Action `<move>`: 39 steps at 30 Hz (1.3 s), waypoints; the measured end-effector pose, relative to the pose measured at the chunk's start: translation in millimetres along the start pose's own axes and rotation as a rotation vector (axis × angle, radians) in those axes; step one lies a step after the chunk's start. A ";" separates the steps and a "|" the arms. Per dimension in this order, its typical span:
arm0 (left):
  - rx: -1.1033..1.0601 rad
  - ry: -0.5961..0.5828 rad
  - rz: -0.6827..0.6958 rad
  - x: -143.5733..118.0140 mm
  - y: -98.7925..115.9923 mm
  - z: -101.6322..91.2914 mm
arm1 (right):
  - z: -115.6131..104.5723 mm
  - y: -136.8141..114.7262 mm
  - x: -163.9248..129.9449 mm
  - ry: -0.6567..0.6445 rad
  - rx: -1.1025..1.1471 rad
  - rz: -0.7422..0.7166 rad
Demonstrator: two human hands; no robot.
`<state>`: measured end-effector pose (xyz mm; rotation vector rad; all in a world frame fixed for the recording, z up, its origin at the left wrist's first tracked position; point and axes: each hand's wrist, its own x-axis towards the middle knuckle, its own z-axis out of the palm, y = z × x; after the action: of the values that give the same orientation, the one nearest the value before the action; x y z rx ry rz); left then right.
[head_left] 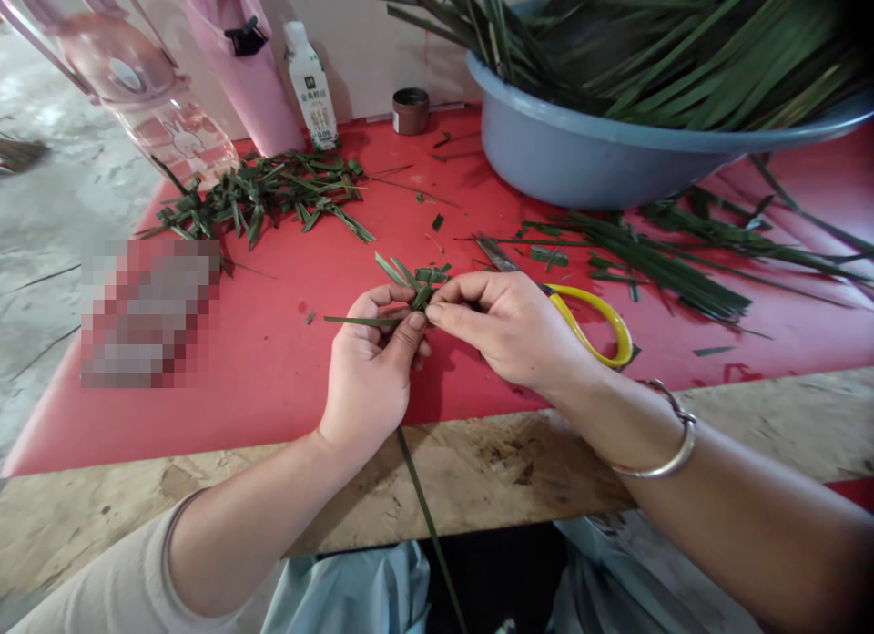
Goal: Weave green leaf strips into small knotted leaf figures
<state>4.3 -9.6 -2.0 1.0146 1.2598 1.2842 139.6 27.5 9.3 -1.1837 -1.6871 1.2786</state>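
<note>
Between my two hands is a small knot woven from green leaf strips (pixel 421 295), with short ends sticking up. My left hand (pixel 375 365) pinches it between thumb and fingers from the left. From the right, the thumb and index finger of my right hand (pixel 509 329) close on the same woven piece. One strip end points left past my left fingers. A long leaf strip (pixel 427 511) hangs below my left hand over the table's front edge. Behind my right hand lie scissors with yellow handles (pixel 618 329), partly hidden by it.
A blue basin (pixel 601 165) heaped with long green leaves (pixel 737 60) stands at the back right. Cut strips (pixel 673 265) lie before it. Woven pieces (pixel 273 192) are piled back left, near a pink bottle (pixel 249 78), a white bottle (pixel 310 87) and a small brown jar (pixel 411 115).
</note>
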 end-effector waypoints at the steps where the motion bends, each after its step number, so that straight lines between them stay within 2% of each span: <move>1: -0.001 0.002 -0.003 0.1 0.1 0.0 | 0.4 -0.2 0.1 0.011 0.003 -0.007; 10: -0.010 0.030 -0.025 0.6 2.2 0.4 | 2.8 -4.4 2.1 0.120 -0.008 -0.020; 19: -0.045 0.030 0.003 1.5 0.2 0.6 | 4.2 -4.7 -1.1 0.134 -0.021 -0.017; 27: -0.025 0.013 0.024 -0.3 0.6 -1.0 | 6.9 -3.0 -1.7 0.166 -0.125 -0.091; 32: -0.017 0.045 0.028 -1.0 2.3 -0.7 | 8.4 -4.0 -5.6 0.211 -0.141 -0.154; 39: -0.012 0.070 0.033 -0.7 5.2 -1.1 | 4.8 -6.5 -2.7 0.157 0.004 -0.012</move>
<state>2.8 -10.1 3.2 0.9931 1.2911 1.3617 134.5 22.8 14.3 -1.2360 -1.5745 1.1506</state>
